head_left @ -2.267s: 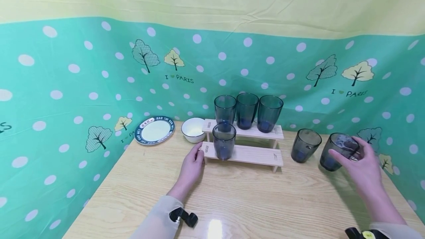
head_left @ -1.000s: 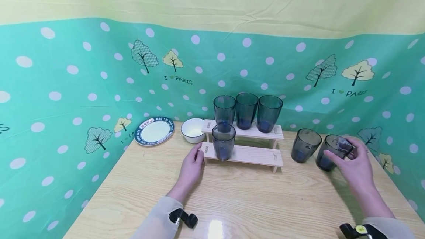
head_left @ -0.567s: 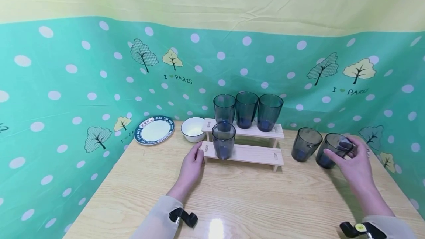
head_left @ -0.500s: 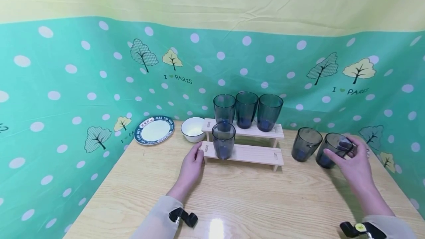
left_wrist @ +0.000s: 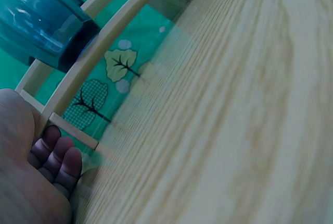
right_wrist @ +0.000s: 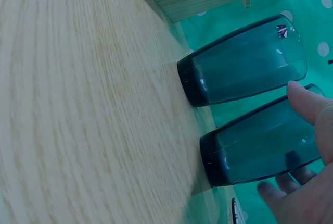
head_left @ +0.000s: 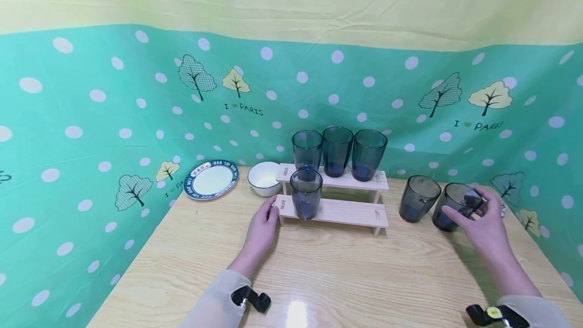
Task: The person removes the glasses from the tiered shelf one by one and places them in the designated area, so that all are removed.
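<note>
Right hand (head_left: 487, 224) grips glass (right_wrist: 255, 150) at three o'clock of rack (head_left: 348, 211): lift straight (neighbour (right_wrist: 242, 65), I note, stands close). Left hand (head_left: 264, 224) grips rack: brace.

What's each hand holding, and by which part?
Right hand: the rightmost glass, by its upper sides, thumb opposite fingers. Left hand: the lower wooden shelf, by its left end.

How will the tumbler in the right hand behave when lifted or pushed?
The tumbler may slip in the right hand, because its surface looks smooth and shiny. It narrows toward the base, so a push could tip it. Its see-through body looks glassy, so knocking the neighbouring tumbler might chip it.
</note>
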`<state>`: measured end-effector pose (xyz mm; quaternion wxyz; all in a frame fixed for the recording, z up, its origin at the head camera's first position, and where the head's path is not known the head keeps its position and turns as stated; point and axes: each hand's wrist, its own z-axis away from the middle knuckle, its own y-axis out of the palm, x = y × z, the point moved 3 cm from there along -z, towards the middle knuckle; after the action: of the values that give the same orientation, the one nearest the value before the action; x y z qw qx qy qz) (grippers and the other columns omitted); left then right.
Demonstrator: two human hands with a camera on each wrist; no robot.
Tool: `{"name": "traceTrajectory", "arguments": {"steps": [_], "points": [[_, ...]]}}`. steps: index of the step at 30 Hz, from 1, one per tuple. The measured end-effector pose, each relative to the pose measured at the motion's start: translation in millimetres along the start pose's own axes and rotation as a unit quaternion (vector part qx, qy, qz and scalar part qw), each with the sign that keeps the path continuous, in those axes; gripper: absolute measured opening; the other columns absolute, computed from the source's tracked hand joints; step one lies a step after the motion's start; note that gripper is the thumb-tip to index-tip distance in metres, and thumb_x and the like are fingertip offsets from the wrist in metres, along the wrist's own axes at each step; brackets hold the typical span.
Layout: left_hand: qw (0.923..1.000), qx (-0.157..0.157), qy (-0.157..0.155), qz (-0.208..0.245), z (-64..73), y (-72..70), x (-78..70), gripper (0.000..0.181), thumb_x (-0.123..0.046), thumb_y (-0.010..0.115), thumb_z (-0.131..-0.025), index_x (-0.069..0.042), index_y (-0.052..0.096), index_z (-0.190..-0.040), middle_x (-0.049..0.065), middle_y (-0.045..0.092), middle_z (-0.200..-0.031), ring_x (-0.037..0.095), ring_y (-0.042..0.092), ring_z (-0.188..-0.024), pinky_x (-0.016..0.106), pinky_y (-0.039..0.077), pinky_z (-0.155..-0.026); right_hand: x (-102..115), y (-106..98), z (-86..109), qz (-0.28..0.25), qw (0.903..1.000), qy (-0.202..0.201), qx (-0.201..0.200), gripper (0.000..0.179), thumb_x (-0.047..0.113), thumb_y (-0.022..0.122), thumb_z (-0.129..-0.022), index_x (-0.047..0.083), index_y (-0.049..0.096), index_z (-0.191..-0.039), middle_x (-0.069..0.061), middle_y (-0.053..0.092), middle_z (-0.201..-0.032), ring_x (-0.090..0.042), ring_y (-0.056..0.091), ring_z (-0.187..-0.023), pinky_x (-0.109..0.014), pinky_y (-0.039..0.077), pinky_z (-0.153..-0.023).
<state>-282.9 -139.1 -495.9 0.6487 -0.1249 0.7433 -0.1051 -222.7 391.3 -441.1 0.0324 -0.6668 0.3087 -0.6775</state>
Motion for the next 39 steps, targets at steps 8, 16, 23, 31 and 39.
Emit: {"name": "traceTrajectory", "arguments": {"steps": [8,16,23,31,39], "points": [[1.0,-0.002,0.0,0.001,0.1,-0.5,0.8,0.048,-0.023,0.047,-0.119,-0.009,0.052,-0.164,0.007,0.067,-0.1,0.02,0.064,-0.09,0.042,0.054,-0.086,15,-10,7.5,0.014,0.9997,-0.017,-0.011,0.114,0.043,0.081,-0.103,0.019,-0.002,-0.178,-0.03,0.012,-0.178,-0.055,0.021,-0.16,-0.039,0.024,-0.131],[1.0,-0.003,-0.001,0.002,0.1,-1.0,-0.1,0.048,-0.022,0.048,-0.118,-0.008,0.051,-0.164,0.007,0.067,-0.099,0.02,0.064,-0.089,0.042,0.055,-0.086,48,-17,17.3,0.032,0.9982,-0.03,-0.041,0.113,0.047,0.082,-0.1,0.021,0.005,-0.178,-0.021,0.008,-0.182,-0.052,0.011,-0.164,-0.07,0.012,-0.128],[1.0,-0.002,-0.004,-0.005,1.1,-1.3,-1.3,0.048,-0.023,0.047,-0.119,-0.008,0.051,-0.165,0.007,0.069,-0.103,0.02,0.065,-0.092,0.043,0.055,-0.09,77,-10,28.8,0.026,0.9976,-0.053,-0.036,0.11,0.045,0.083,-0.1,0.024,0.008,-0.179,-0.013,0.007,-0.184,-0.045,0.006,-0.166,-0.065,0.007,-0.131],[1.0,-0.002,-0.006,-0.005,2.5,-1.4,-3.4,0.05,-0.023,0.047,-0.119,-0.006,0.05,-0.165,0.008,0.068,-0.104,0.02,0.065,-0.093,0.044,0.054,-0.091,102,5,38.8,-0.002,0.9973,-0.068,-0.028,0.104,0.044,0.082,-0.101,0.027,0.014,-0.178,-0.003,0.011,-0.184,-0.035,0.005,-0.168,-0.048,0.007,-0.134],[1.0,-0.004,-0.002,-0.006,2.4,-2.2,-2.0,0.05,-0.024,0.048,-0.118,-0.006,0.05,-0.164,0.006,0.068,-0.102,0.02,0.064,-0.092,0.044,0.053,-0.092,124,29,47.4,-0.01,0.9948,-0.099,-0.02,0.101,0.043,0.084,-0.1,0.023,0.02,-0.177,-0.006,0.02,-0.182,-0.029,0.012,-0.168,-0.043,0.01,-0.134]]}}
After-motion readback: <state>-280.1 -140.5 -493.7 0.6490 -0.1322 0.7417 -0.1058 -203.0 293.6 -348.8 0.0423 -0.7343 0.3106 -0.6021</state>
